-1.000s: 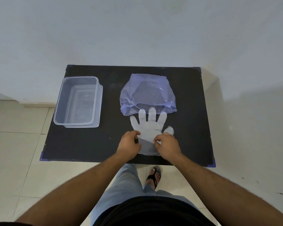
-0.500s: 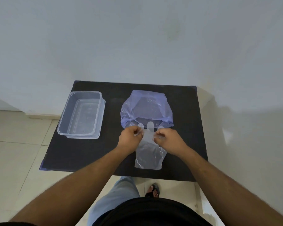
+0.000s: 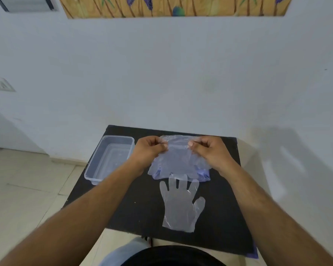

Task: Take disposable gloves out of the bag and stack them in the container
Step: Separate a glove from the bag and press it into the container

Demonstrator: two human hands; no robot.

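One clear disposable glove [image 3: 181, 206] lies flat on the black table [image 3: 123, 212], fingers pointing away from me, fingertips at the mouth of the purple-tinted plastic bag [image 3: 179, 164]. My left hand [image 3: 149, 148] and my right hand [image 3: 208, 150] each pinch the bag's far edge between thumb and fingers and hold it slightly raised. What is inside the bag is too faint to tell. The clear rectangular container [image 3: 96, 169] stands left of my left hand, with nothing seen in it.
The table stands against a pale wall. Tiled floor shows to the left. My legs and a sandalled foot are below the table's near edge. A painting hangs high on the wall.
My hands left the glove's cuff, passed the bag's mouth and now pinch the bag's far edge. The glove stays flat on the table. The camera has tilted up.
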